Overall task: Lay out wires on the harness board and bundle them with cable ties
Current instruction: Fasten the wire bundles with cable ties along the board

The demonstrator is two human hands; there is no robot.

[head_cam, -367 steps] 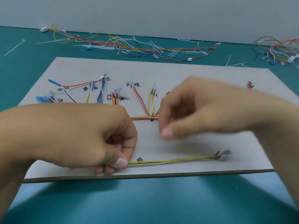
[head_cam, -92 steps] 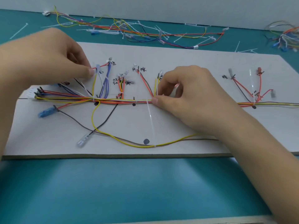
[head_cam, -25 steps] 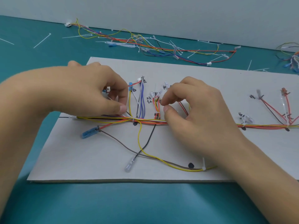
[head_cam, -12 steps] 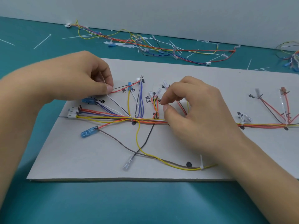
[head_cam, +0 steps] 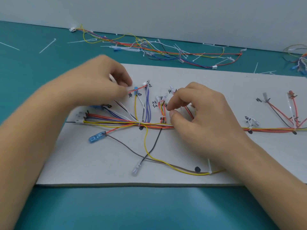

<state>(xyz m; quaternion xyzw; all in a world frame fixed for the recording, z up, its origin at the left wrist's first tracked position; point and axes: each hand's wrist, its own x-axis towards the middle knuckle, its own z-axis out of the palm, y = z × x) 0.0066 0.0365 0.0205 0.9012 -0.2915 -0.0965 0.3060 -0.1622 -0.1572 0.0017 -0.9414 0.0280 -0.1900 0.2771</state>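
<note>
Nearest in, the teal table [head_cam: 149,209] is seen, smooth and matte, and on it the harness board [head_cam: 93,163], a flat pale-grey card with a raw cut front edge. Near that edge 1 yellow wire [head_cam: 144,140] is looped down beside 1 brown wire [head_cam: 126,147]. Both are cinched by a white cable tie [head_cam: 209,171] next to a black dot. A clear, tube-shaped terminal sleeve [head_cam: 136,170] is lying just left of them.

Further in, a glossy blue sleeve [head_cam: 96,138] is laid at the left. The main trunk [head_cam: 116,124] of red, yellow, blue and white wires is run straight across the board.

The right hand [head_cam: 204,118] is planted on that trunk, wrist low and fingers curled. Thumb and forefinger are brought almost tip to tip just beside an upright orange-and-yellow branch [head_cam: 162,110]; whether anything is pinched there cannot be told.

The left hand [head_cam: 101,87] is held over the board's far left, blurred, its fingers curled against the thumb at the end of a thin red wire [head_cam: 138,88]. A white sliver is glimpsed in the curl, but an actual grip cannot be told.

Beyond the board, a tangled loose harness [head_cam: 146,45] and scattered white ties [head_cam: 47,45] are strewn before a plain white wall [head_cam: 166,14].
</note>
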